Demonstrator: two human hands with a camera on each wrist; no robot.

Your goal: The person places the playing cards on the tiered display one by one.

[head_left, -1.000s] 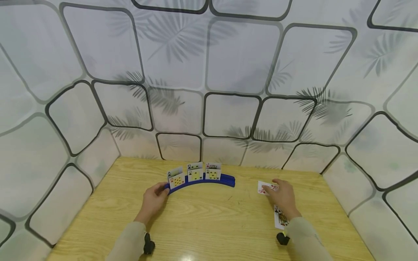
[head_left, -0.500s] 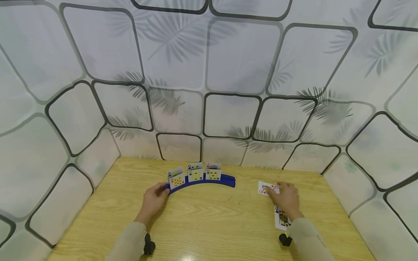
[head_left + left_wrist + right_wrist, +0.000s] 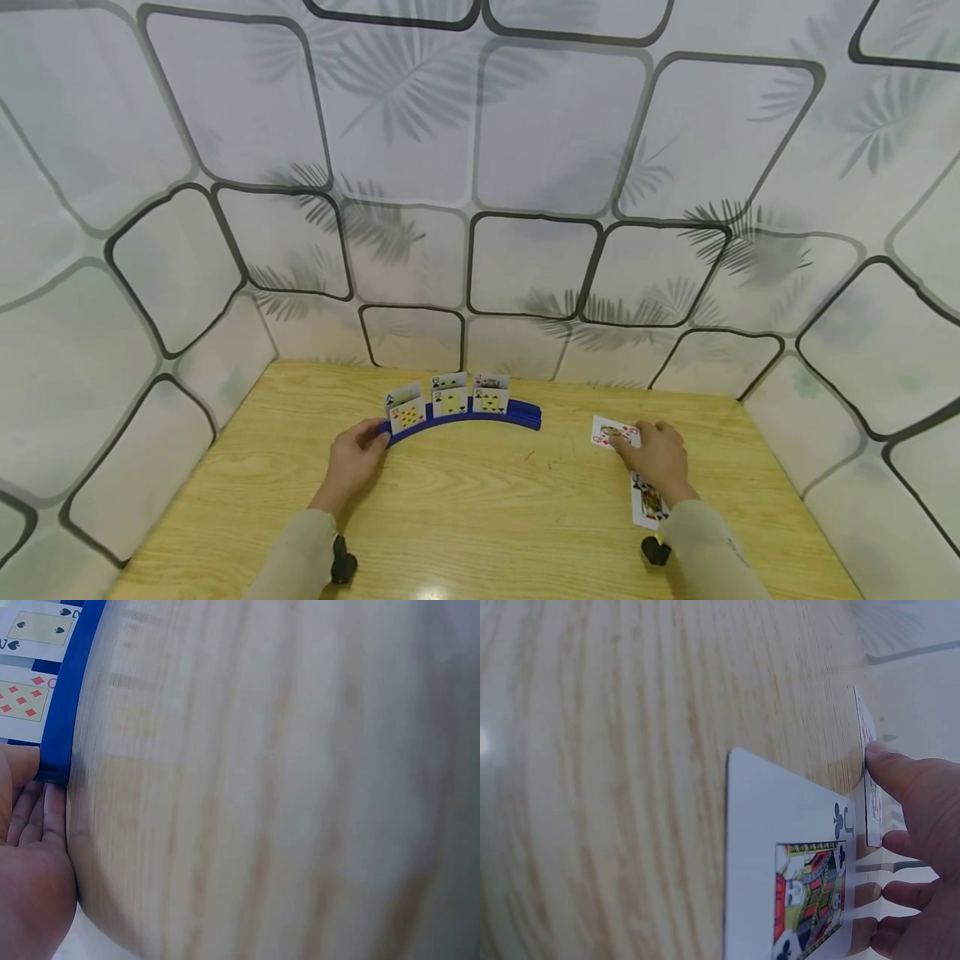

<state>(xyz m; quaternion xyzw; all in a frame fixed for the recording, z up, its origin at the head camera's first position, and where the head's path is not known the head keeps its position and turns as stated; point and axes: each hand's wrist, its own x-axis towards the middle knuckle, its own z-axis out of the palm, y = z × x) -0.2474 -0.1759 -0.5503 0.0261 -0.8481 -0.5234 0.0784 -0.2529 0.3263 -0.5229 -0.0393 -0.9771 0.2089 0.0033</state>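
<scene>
My left hand (image 3: 356, 462) holds the left end of a curved blue card holder (image 3: 457, 420), thumb and fingers around it in the left wrist view. Pairs of playing cards stand in its slots, among them a diamond card (image 3: 408, 415) in front at left and a two of spades (image 3: 37, 628). On the right side, my right hand (image 3: 656, 457) pinches a red queen card (image 3: 606, 431), thumb on its face in the right wrist view. Whether that card is fully off the table cannot be told. Below that hand lies a jack of clubs (image 3: 802, 877), face up, partly covered in the head view.
The wooden table (image 3: 487, 508) carries all of this. A patterned curtain (image 3: 540, 267) hangs around its back and sides. The right end of the holder (image 3: 525, 414) has bare slots. Black wrist devices sit at both cuffs.
My right hand has shifted slightly right and its fingers have drawn back, so more of the red card's face shows. The left hand and the card holder have stayed in place.
</scene>
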